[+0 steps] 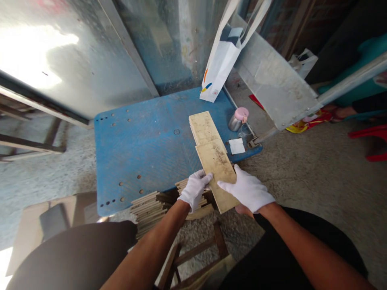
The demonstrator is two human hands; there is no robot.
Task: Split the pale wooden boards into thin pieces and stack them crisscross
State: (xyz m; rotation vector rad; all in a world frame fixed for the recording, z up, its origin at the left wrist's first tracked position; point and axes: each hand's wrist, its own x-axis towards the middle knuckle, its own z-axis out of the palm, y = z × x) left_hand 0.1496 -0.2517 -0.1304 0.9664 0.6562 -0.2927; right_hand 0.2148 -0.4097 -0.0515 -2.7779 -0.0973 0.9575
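Both hands wear white gloves and grip one thin, pale wooden board (216, 161) with dark stains, tilted over the near edge of the blue table. My left hand (196, 187) pinches its left edge, thumb on the face. On the opposite edge, my right hand (246, 189) is closed with the thumb lying across the face; its other fingers are hidden behind. A second stack of similar boards (205, 125) lies on the table just beyond, its near end overlapped by the held board. Below my left hand are more thin boards (149, 213), stacked in rows.
On the blue table (145, 145) stand a white paper bag (222, 60), a pink-lidded metal flask (238, 119), a clear cup (244, 131) and a folded white tissue (236, 146). A metal panel (272, 72) borders the right. Another person's hand (341, 112) shows at far right.
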